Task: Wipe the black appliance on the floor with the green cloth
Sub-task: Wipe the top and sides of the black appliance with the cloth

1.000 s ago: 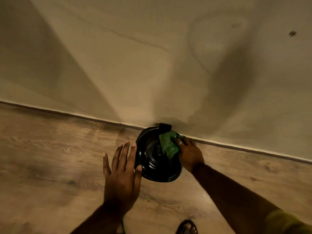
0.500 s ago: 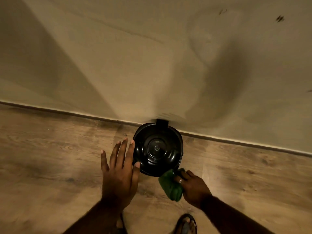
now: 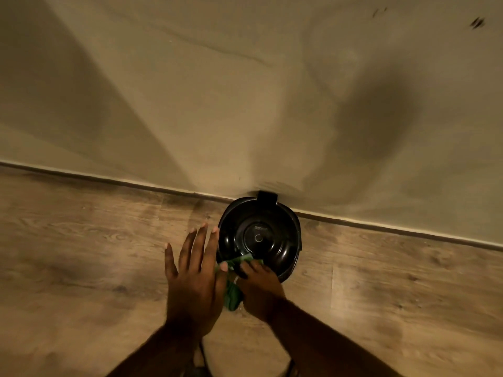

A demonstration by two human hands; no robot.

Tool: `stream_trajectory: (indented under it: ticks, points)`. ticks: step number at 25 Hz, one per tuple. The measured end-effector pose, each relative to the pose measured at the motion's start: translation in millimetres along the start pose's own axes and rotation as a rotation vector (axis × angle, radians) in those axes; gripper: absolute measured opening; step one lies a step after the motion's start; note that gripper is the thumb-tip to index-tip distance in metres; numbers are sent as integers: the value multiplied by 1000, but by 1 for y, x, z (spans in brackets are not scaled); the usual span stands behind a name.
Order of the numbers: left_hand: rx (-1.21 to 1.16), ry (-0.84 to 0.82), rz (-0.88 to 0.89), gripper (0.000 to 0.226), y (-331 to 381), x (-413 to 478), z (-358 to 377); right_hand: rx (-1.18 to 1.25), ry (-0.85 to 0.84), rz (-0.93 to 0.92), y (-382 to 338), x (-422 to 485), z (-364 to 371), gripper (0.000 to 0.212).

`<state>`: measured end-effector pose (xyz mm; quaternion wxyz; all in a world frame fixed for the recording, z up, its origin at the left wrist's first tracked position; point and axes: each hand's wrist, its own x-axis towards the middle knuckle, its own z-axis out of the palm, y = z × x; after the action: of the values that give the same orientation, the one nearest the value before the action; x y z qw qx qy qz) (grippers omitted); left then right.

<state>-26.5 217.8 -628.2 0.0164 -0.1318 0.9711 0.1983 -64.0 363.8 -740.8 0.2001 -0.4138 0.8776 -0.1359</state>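
Black appliance [image 3: 260, 238] sits on the wooden floor [image 3: 81, 254] against the wall; pressing hard on its near rim could tip or shove it. The right hand [image 3: 261, 288] grips the green cloth [image 3: 232, 293] against that rim, while the left hand [image 3: 194, 278] hovers flat, fingers spread, holding nothing.

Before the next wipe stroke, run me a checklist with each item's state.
1. Green cloth in the right hand: ok, gripped.
2. Cloth touching the black appliance: ok, its upper edge lies on the near rim.
3. Left hand steadying the appliance: cannot tell; its fingers are spread beside the left side, contact unclear.
4. Appliance upright on the floor, its back against the wall: ok.
5. Lid surface clean: cannot tell, too dark and glossy.
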Motion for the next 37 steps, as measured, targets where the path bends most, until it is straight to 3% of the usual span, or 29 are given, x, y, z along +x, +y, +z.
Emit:
stream_trajectory:
  ticks: [2, 5, 12, 14, 17, 20, 22, 25, 31, 37]
  points:
    - [-9, 4, -3, 58, 0, 1, 0, -11, -37, 0, 9, -20, 6, 35]
    - [-25, -1, -12, 58, 0, 3, -1, 45, -34, 177, 43, -61, 6, 56]
    - [-40, -27, -17, 58, -1, 5, 1, -69, -116, 533, 113, -92, -12, 53]
    - [-37, -25, -9, 58, -3, 6, 2, -16, -55, 684, 133, -87, -21, 49]
    - [-44, -17, -14, 58, -6, 8, 4, 220, 190, 932, 158, -61, -49, 39]
    - [-50, -24, -20, 58, -1, 7, 8, 174, 232, 760, 162, -11, -76, 47]
    - [-48, -30, -15, 57, 2, 7, 10, 146, 173, 596, 154, 25, -88, 50]
    - [-31, -38, -7, 57, 2, 8, 12, 86, 59, 515, 150, 50, -88, 51]
    - [-31, -15, -12, 58, 5, 12, 8, 160, 43, 752, 144, -38, -50, 35]
    - [-23, -33, -8, 59, 10, 9, 8, 294, -53, 863, 48, -99, 13, 44]
